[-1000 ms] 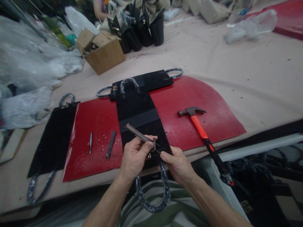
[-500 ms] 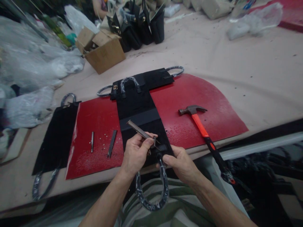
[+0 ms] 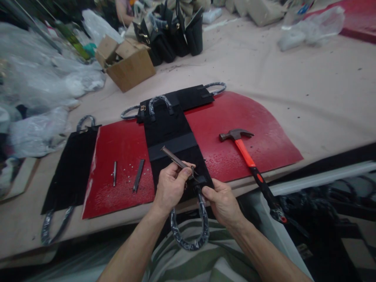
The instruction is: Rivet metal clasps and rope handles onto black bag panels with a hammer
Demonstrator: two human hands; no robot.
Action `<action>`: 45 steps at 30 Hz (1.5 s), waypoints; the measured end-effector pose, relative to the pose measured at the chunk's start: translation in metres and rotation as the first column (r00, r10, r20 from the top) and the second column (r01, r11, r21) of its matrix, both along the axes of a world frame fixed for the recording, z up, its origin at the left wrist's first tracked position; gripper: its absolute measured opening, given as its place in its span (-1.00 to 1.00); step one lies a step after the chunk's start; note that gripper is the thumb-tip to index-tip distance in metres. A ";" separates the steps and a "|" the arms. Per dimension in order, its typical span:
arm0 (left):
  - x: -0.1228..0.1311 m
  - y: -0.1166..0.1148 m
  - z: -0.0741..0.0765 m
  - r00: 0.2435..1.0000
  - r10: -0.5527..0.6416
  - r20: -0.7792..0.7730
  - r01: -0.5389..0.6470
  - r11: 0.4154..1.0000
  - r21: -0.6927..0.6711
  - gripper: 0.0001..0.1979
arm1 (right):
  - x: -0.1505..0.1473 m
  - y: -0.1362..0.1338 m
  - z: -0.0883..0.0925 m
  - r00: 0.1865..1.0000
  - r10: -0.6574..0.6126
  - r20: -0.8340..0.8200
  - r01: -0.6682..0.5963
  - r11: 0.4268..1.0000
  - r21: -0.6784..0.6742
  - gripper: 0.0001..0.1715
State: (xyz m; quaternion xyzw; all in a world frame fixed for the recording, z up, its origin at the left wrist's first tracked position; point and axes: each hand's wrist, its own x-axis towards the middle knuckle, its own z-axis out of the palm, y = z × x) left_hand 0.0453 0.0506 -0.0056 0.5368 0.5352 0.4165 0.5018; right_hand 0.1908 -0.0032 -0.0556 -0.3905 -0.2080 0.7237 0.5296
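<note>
My left hand is closed around a thin metal punch tool that angles up and to the left. Its tip meets the near end of a black bag panel lying across a red cutting mat. My right hand pinches the near edge of that panel beside the strap tab. A plastic-wrapped bag handle hangs from the panel over the table edge, between my wrists.
A hammer with an orange and black handle lies on the mat to the right. Two small metal tools lie on its left part. Another black panel lies at the left. A cardboard box, black bags and plastic wrap sit farther back.
My hands and the punch tool have shifted slightly forward onto the panel's near end. The right hand has dropped lower along the panel's edge. The view has moved a little.
</note>
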 end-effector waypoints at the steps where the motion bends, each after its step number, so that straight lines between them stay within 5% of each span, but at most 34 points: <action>1: 0.000 -0.001 0.000 1.000 0.001 0.003 -0.001 1.000 0.006 -0.79 | 0.000 0.001 -0.001 1.000 0.005 -0.002 -0.005 1.000 0.018 -0.63; 19: 0.013 -0.006 -0.006 0.978 0.070 -0.196 -0.021 0.970 0.243 -0.87 | 0.004 0.005 0.003 0.990 0.023 0.139 -0.027 0.999 0.027 -0.61; 27: 0.010 0.007 -0.022 0.959 0.053 -0.280 0.043 0.944 0.326 -0.86 | 0.011 0.020 0.020 0.872 0.190 0.452 -0.199 0.980 -0.026 -0.81; 32: 0.011 0.002 -0.030 0.942 0.035 -0.335 0.112 0.905 0.410 -0.86 | 0.024 0.019 0.029 0.659 0.267 0.703 -0.314 0.947 -0.065 -0.75; 36: 0.013 -0.002 -0.034 0.933 0.025 -0.360 0.156 0.871 0.466 -0.84 | 0.043 0.014 0.038 0.434 0.153 0.888 -0.375 0.927 0.024 -0.69; 42: 0.013 -0.002 -0.038 0.910 0.052 -0.411 0.191 0.827 0.528 -0.85 | 0.095 0.010 0.045 -0.057 -0.164 0.985 -0.217 0.965 0.149 -0.75; 45: 0.015 -0.002 -0.040 0.911 0.066 -0.406 0.190 0.807 0.558 -0.86 | 0.118 0.010 0.041 -0.319 -0.190 0.928 -0.234 0.965 0.117 -0.75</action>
